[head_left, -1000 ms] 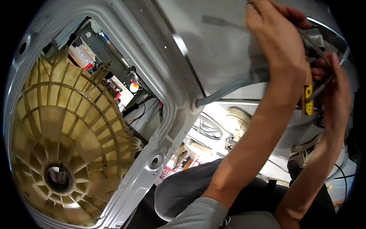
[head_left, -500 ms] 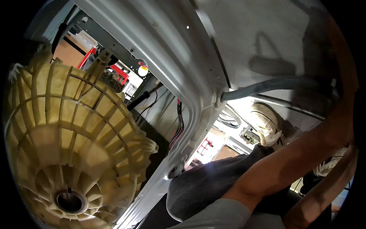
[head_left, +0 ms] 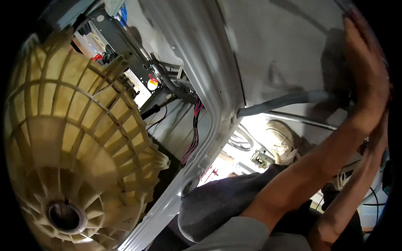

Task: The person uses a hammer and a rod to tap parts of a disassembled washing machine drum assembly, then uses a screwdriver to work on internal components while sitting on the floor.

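Observation:
At the far right my left hand (head_left: 364, 62) reaches up with its fingers stretched out along the edge of a grey metal panel (head_left: 276, 46). No object shows in it. My right forearm (head_left: 356, 196) rises behind my left wrist; my right hand is hidden there and by the dark rim of the picture. A grey corrugated hose (head_left: 289, 101) runs from the metal frame (head_left: 209, 54) toward my left forearm. Filling the left side is a large yellowed, ribbed plastic washing machine tub (head_left: 79, 125), with a round hole in its hub.
A bundle of red and black wires (head_left: 195, 129) hangs inside the frame. A metal rod (head_left: 301, 119) lies below the hose. A light-coloured shoe (head_left: 279, 138) stands behind dark grey cloth (head_left: 226, 201). Thin black cables (head_left: 374, 198) show at the lower right.
My left hand has come into view at the upper right. The tub, frame and hose have shifted slightly left in the picture as the view moved.

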Demonstrator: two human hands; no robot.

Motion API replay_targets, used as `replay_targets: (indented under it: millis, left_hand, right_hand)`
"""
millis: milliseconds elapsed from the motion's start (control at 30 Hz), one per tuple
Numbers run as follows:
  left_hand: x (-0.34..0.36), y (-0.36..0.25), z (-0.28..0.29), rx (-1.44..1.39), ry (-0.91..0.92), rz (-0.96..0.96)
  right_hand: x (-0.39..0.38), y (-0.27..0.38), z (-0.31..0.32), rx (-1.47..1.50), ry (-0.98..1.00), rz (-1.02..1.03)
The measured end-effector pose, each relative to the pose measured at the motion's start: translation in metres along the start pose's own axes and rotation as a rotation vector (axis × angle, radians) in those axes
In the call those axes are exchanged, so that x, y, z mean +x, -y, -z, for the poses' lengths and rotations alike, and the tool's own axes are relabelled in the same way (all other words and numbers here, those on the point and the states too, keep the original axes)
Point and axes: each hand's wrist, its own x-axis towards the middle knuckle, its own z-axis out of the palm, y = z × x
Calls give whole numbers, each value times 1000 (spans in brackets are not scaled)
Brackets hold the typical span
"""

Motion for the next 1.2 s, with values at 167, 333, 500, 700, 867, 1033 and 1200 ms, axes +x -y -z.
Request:
replay_targets:
  millis: [167, 333, 500, 700, 867, 1033, 1200]
  left_hand:
    - [-17, -21, -2, -2, -7, 63]
    - [-68, -93, -19, 227, 99, -423]
    - [-136, -214, 6, 424, -86, -843]
    - [-245, -337, 61, 736, -321, -925]
    - [-302, -352, 126, 957, -5, -932]
    - [-293, -340, 137, 728, 19, -847]
    - [-287, -349, 148, 707, -43, -837]
  right_hand:
    - [-68, 13, -10, -2541, -293, 1598]
    - [-83, -43, 6, -2217, 96, 1558]
    - [-69, -110, 70, -2148, 308, 1524]
    - [27, -159, 248, -2552, 118, 65]
    - [80, -196, 311, -2073, -384, 70]
    - [131, -184, 327, -1857, -245, -85]
    - [151, -157, 340, -1877, -242, -238]
